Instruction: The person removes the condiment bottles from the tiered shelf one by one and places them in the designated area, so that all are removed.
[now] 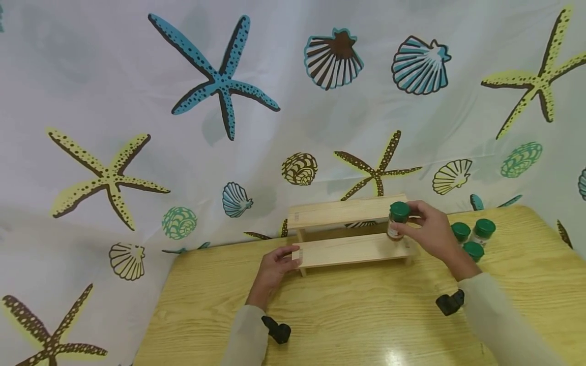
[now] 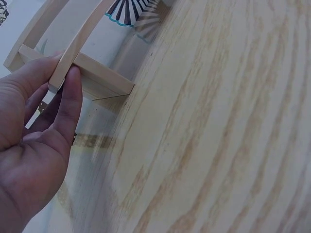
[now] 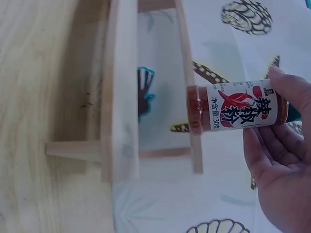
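A two-tier wooden rack [image 1: 348, 250] stands against the patterned cloth. My left hand [image 1: 274, 267] pinches the left end of its lower shelf; the left wrist view shows thumb and fingers on either side of the board [image 2: 73, 53]. In my right hand [image 1: 432, 231] is a small spice jar [image 1: 396, 227] with a green lid, gripped between thumb and fingers. The right wrist view shows the jar [image 3: 238, 107] filled with red powder, its white label printed with chili peppers. It is held near the rack's right end, above the lower shelf; whether it touches the rack I cannot tell.
Three more green-lidded jars [image 1: 473, 239] stand on the wooden table [image 1: 357, 315], to the right of the rack and beside my right forearm. A cloth [image 1: 256, 152] printed with starfish and shells hangs behind the table.
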Demonstrator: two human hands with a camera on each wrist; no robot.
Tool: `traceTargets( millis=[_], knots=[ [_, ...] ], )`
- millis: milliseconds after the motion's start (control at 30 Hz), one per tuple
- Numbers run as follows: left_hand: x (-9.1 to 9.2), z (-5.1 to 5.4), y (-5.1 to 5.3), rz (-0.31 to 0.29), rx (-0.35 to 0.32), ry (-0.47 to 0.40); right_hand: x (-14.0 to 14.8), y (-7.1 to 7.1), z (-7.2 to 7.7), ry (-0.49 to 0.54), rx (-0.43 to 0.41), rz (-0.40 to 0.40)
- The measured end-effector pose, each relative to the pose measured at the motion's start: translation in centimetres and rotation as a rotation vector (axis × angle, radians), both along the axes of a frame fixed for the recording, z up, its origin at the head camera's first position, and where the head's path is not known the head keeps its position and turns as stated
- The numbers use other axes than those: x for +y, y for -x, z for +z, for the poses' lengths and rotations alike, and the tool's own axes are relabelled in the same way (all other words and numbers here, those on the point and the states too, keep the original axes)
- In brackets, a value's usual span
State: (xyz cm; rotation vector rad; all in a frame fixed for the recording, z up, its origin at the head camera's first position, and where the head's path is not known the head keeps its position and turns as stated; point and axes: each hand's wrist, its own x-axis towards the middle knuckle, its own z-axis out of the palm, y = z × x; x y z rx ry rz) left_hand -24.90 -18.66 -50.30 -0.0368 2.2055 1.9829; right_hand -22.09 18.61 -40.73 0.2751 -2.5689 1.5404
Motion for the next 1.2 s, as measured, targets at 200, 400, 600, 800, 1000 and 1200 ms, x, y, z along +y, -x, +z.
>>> traceTargets(
  millis=[200, 400, 600, 800, 1000, 1200],
  knots=[
    [-0.1, 0.0, 0.0, -0.01, 0.002, 0.018, 2.1, -0.7, 1.1, -0.013, 0.047, -0.077],
    [-0.1, 0.0, 0.0, -0.013, 0.013, 0.022, 4.1, -1.4, 2.1, -0.041, 0.068, -0.125],
    [-0.1, -0.1, 0.0, -0.012, 0.012, 0.004, 6.1, -2.0, 2.3, -0.066, 0.086, -0.193],
    [0.1, 0.8, -0.6, -0.027, 0.004, -0.016, 9.0, -2.9, 1.9, -0.04, 0.069, -0.265],
    [0.2, 2.3, -1.4, -0.041, -0.011, -0.019, 10.4, -3.5, 1.3, -0.104, 0.07, -0.348],
    [0.2, 2.3, -1.3, -0.05, -0.007, -0.028, 11.9, -4.1, 0.2, -0.126, 0.102, -0.407]
  ],
)
